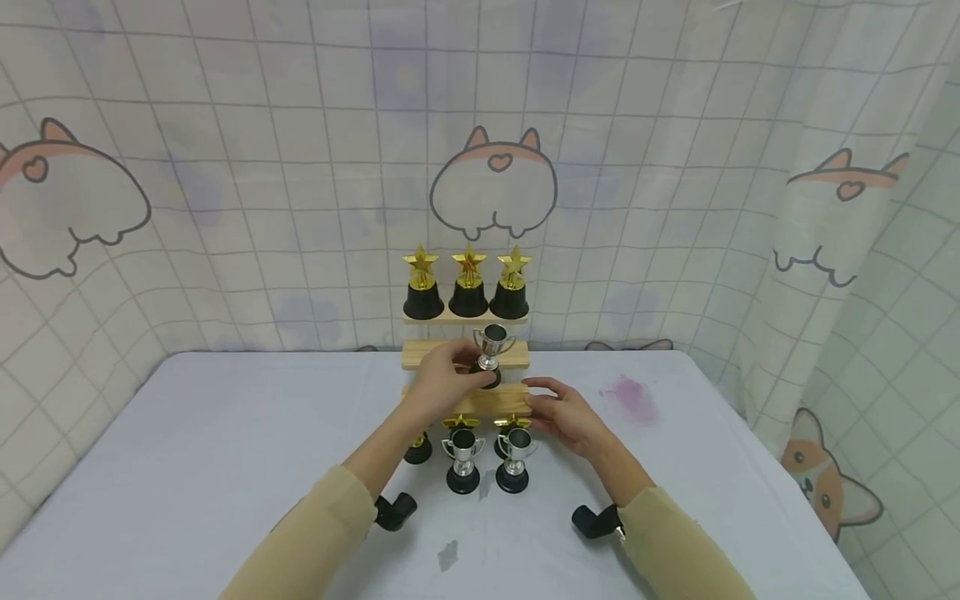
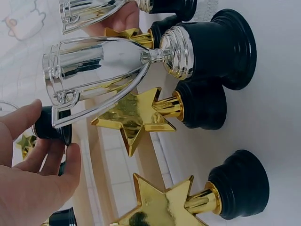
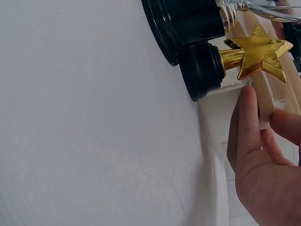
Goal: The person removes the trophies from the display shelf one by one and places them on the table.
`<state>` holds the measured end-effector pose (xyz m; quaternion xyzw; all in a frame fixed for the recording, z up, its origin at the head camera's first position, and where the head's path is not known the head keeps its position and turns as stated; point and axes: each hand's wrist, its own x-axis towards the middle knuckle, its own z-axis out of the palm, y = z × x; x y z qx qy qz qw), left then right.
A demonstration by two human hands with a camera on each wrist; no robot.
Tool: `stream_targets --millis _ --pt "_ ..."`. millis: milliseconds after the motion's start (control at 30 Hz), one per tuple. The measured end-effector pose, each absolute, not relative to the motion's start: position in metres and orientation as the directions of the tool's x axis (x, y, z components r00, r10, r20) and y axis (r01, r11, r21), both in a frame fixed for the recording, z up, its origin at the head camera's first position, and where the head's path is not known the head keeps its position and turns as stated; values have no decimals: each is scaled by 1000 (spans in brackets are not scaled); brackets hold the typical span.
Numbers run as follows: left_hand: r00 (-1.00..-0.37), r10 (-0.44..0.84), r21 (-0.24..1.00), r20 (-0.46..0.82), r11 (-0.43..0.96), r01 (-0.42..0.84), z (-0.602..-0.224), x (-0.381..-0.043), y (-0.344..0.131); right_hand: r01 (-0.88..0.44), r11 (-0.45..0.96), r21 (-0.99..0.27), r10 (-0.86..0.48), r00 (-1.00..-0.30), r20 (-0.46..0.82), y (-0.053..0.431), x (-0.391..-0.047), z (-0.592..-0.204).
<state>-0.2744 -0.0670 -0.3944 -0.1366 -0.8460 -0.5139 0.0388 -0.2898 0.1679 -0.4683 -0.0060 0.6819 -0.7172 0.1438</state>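
My left hand (image 1: 441,385) grips a small silver trophy cup (image 1: 492,340) by its black base and holds it upright over the stepped wooden shelf (image 1: 487,402). In the left wrist view, thumb and fingers pinch that base (image 2: 51,126). My right hand (image 1: 573,423) holds the right end of the lowest shelf board (image 3: 265,96), thumb on one side and fingers on the other. Two silver trophy cups (image 1: 463,460) stand upright on the table before the shelf. Gold star trophies (image 2: 136,117) stand just behind and beside them, partly hidden in the head view.
Three gold star trophies (image 1: 468,287) stand in a row on the top board, by the curtain (image 1: 300,208). A white cloth covers the table (image 1: 247,450), with a pink stain (image 1: 632,398) at the right and a grey patch (image 1: 447,555) near the front.
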Motion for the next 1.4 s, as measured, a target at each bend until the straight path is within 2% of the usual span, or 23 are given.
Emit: stream_targets --millis 367,933,1400 --pt "-972 159 888 172 403 223 -399 -269 -77 187 -37 -982 -225 -959 -174 169 -289 -468" --pt "-974 152 883 166 417 216 -407 -253 -94 180 -24 -983 -242 -956 -169 171 -291 -471" --pt "-965 164 882 205 396 255 -414 -239 -104 183 -34 -983 -235 -957 -170 170 -292 -472"
